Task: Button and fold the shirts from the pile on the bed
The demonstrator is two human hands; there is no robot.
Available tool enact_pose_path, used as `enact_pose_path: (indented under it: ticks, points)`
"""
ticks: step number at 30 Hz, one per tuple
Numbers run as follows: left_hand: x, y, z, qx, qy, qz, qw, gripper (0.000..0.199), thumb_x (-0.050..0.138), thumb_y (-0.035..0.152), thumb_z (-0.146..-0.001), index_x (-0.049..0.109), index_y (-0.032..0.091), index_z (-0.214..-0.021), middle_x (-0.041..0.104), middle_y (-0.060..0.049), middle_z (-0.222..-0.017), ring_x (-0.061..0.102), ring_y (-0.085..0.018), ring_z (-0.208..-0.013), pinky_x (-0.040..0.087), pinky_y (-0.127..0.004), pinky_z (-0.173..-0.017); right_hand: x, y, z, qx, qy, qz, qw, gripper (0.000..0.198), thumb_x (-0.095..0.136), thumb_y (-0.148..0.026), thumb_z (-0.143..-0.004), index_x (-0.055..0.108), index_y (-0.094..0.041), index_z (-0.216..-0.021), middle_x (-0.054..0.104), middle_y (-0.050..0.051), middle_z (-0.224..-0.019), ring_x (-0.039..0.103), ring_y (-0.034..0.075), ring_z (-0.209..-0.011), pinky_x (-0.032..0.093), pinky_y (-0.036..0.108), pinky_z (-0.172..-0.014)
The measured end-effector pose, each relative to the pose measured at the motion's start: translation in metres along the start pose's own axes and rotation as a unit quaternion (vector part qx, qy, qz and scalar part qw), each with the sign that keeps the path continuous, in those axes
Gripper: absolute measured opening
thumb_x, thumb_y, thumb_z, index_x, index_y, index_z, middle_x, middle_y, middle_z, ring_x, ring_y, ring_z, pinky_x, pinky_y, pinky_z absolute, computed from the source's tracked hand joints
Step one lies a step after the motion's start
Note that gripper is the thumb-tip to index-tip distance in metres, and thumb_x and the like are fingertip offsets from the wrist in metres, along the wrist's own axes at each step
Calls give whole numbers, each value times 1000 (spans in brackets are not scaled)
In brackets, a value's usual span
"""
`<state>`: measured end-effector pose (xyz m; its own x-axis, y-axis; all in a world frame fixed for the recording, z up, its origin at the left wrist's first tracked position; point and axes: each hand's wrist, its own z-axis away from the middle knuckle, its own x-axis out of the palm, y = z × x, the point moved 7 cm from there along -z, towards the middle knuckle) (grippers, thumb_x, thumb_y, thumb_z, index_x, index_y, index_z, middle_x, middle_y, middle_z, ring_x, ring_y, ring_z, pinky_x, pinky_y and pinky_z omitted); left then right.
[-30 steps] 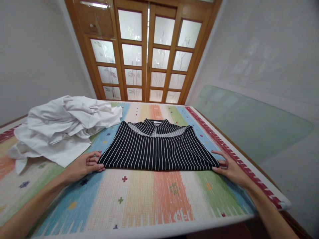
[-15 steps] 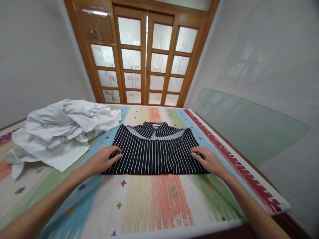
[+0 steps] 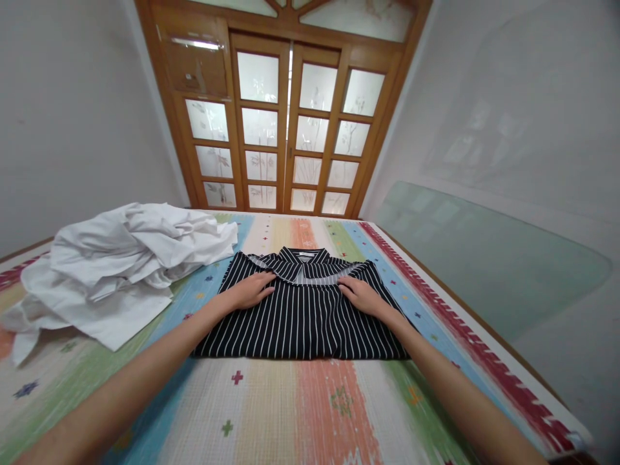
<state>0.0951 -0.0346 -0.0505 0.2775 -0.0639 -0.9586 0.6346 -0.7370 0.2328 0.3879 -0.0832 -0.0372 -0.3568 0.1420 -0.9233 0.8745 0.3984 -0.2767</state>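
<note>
A black shirt with white stripes (image 3: 305, 326) lies folded on the table, its collar (image 3: 304, 253) at the far side. Below the collar, the folded-up layer ends in a curved edge that shows a pale underside. My left hand (image 3: 250, 290) rests flat on the left part of the shirt, fingers stretched toward that edge. On the right part, my right hand (image 3: 361, 295) lies with its fingers extended, touching the cloth close to the same edge. Neither hand grips anything.
A crumpled heap of white cloth (image 3: 121, 258) sits on the left of the table. A colourful striped tablecloth (image 3: 271, 407) covers the tabletop. Walls stand on both sides, with a pale green glass panel (image 3: 484, 252) on the right. Wooden glazed doors (image 3: 285, 129) are behind.
Both hands have moved from the shirt's side edges inward and away from me, onto its upper part near the curved edge. The camera view has tilted slightly upward.
</note>
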Motion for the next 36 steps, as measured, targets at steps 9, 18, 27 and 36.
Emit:
enact_pose_path:
  ticks: [9, 18, 27, 36]
  points:
    - [-3, -3, -26, 28, 41, 38, 998, 64, 39, 26, -96, 15, 21, -155, 12, -8, -163, 22, -22, -147, 27, -39, -118, 2, -50, -6, -104, -26, -61, 992, 28, 48, -25, -93, 73, -20, -104, 74, 8, -103, 68, 23, -98, 51, 39, -91]
    - [-13, -17, -61, 29, 116, 69, 990, 76, 44, 8, -81, 20, 17, -153, 23, -10, -161, 22, -21, -147, 20, -42, -123, 25, -58, -23, -93, -59, -34, 993, 40, 45, -35, -97, 64, -17, -127, 64, 13, -129, 59, 28, -122, 45, 46, -104]
    - [-18, -32, -76, -26, 219, 117, 968, 66, 45, 26, -93, 18, 18, -152, 16, -14, -162, 16, -23, -149, 22, -43, -121, 44, -20, -62, -36, -21, 22, 999, 61, 37, -50, -98, 36, -19, -150, 39, 14, -153, 33, 30, -143, 24, 53, -117]
    - [1, -62, -60, -94, 149, 67, 982, 55, 41, 34, -94, 33, 13, -144, 22, -17, -160, 24, -25, -147, 24, -44, -119, 43, 62, -77, 110, -15, 73, 991, 57, 34, -42, -99, 38, -14, -148, 34, 18, -155, 28, 39, -143, 27, 61, -110]
